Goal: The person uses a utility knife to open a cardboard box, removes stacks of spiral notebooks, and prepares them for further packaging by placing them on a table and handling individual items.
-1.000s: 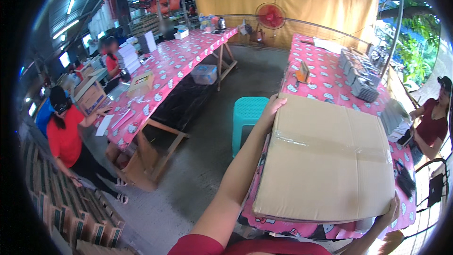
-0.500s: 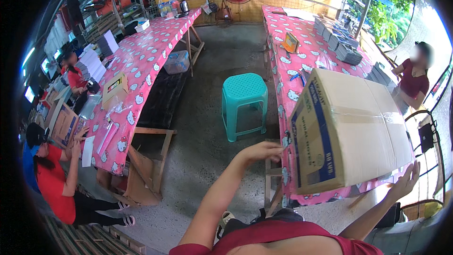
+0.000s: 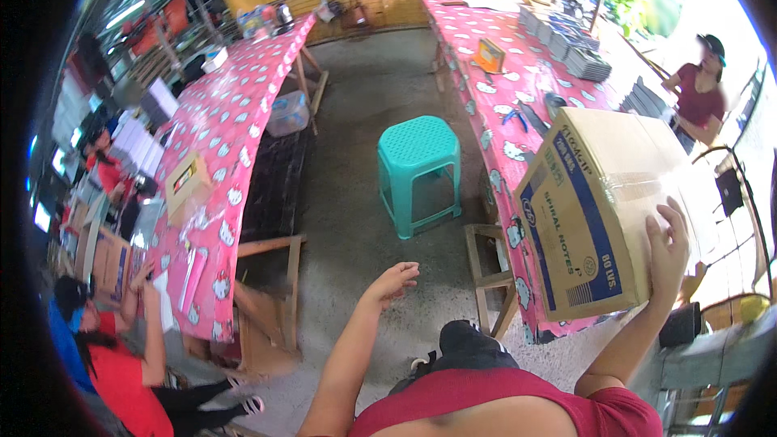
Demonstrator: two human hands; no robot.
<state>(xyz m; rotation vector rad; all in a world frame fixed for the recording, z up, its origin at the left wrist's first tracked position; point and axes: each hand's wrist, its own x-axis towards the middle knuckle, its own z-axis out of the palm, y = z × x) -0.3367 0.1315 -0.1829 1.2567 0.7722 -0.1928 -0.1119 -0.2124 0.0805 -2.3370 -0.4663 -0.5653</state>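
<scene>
cardboard box (image 3: pixel 583 218) set on pink-covered table (image 3: pixel 494 91); right hand (image 3: pixel 668 235) laid against its right side, fingers bent but apart; left hand (image 3: pixel 394 282) drawn farther off since a moment ago, loosely spread, empty; weight seemingly borne by table; teal stool (image 3: pixel 418 144) seen beyond

We can see print on the large brown rectangular cardboard box (image 3: pixel 619 210): pale lettering on a dark blue band (image 3: pixel 596 231), dark capitals on the bare board beside it, a small blue badge, a round emblem and a patch of blue stripes. Dark, handwritten-looking characters run near its upper edge. The small tan cardboard box (image 3: pixel 197 198) bears a yellow and dark label (image 3: pixel 184 180), too small for us to read.
</scene>
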